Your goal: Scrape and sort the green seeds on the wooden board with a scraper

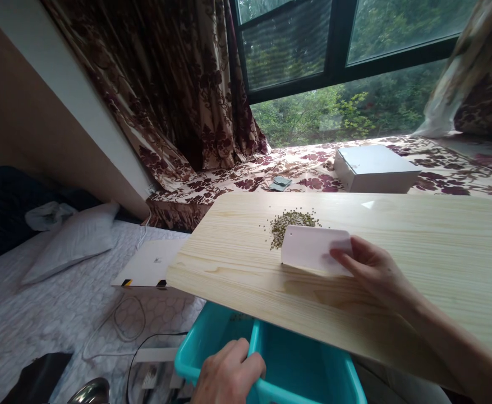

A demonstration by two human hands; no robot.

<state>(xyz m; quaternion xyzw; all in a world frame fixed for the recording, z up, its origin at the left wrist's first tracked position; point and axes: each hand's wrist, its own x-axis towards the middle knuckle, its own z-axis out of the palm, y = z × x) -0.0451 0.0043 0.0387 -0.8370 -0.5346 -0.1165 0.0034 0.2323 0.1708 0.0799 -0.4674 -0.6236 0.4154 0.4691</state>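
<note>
My right hand (369,261) pinches the right end of a pale flat plastic scraper (311,247), its long lower edge close to the wooden tabletop (229,241). Just behind the scraper lies a loose pile of small green beans (290,221), with some scattered around it; the scraper hides part of the pile. Under the table's front edge is a turquoise bin (266,336) with a divider. My left hand (229,373) is closed over the bin's near rim by the divider. Several small bits, perhaps beans, show in the left compartment.
A white box (376,168) and a folded greenish cloth (280,183) lie on the flowered window seat behind the table. To the left, a white carton (151,264), cables (130,320) and a pillow (75,241) rest on the bed. Curtains (203,84) hang beside the window.
</note>
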